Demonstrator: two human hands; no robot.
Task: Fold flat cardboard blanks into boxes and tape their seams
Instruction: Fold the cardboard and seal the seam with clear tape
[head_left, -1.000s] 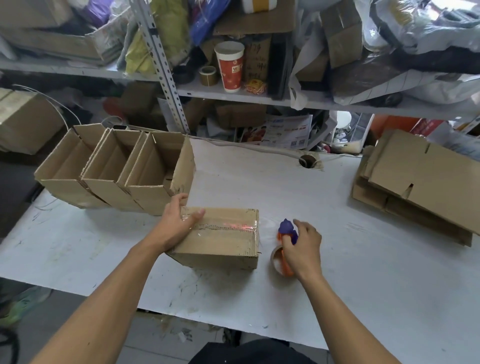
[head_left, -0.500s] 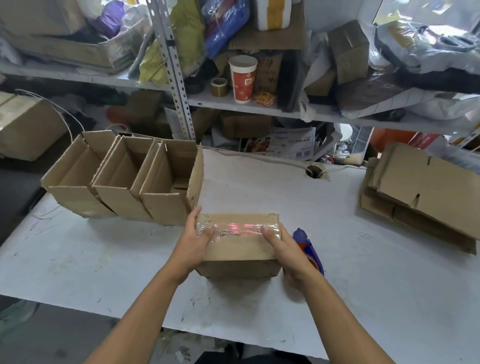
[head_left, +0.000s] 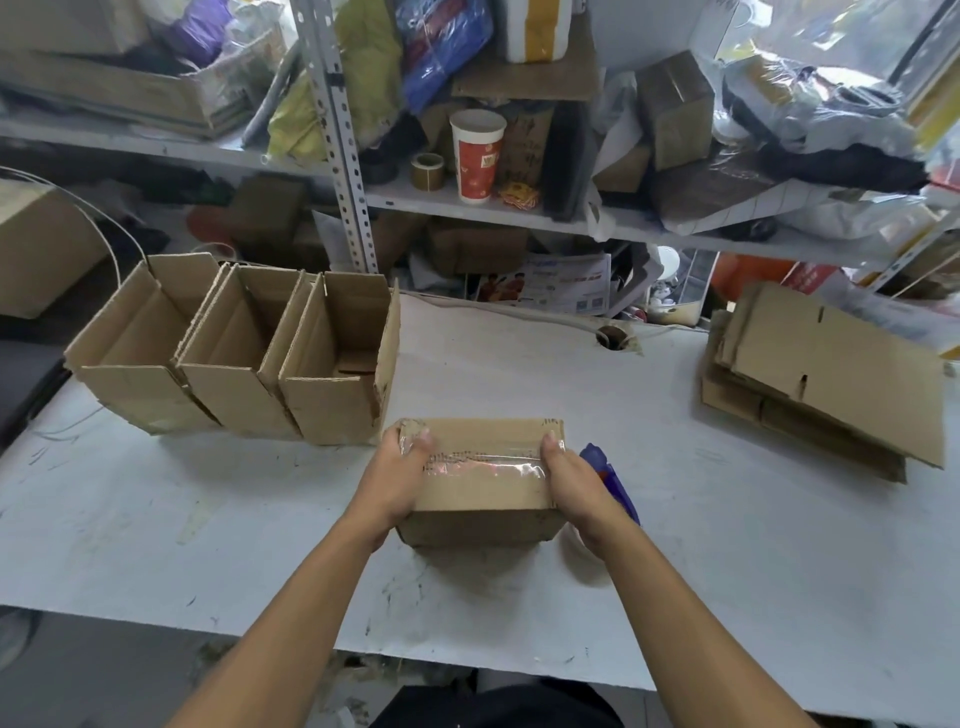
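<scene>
White scuffed table (head_left: 727, 545) below cluttered shelves (head_left: 467, 208); both hands' fingers grip the taped box (head_left: 483, 499).

Both forearms are bare to the elbow — no sleeves, watch or gloves — with dark clothing (head_left: 493, 709) below.

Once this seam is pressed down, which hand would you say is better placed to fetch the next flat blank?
Probably the right hand: the stack of flat blanks lies on its side of the table, while the left hand sits nearer the finished open boxes. Both now grip the taped box.
</scene>
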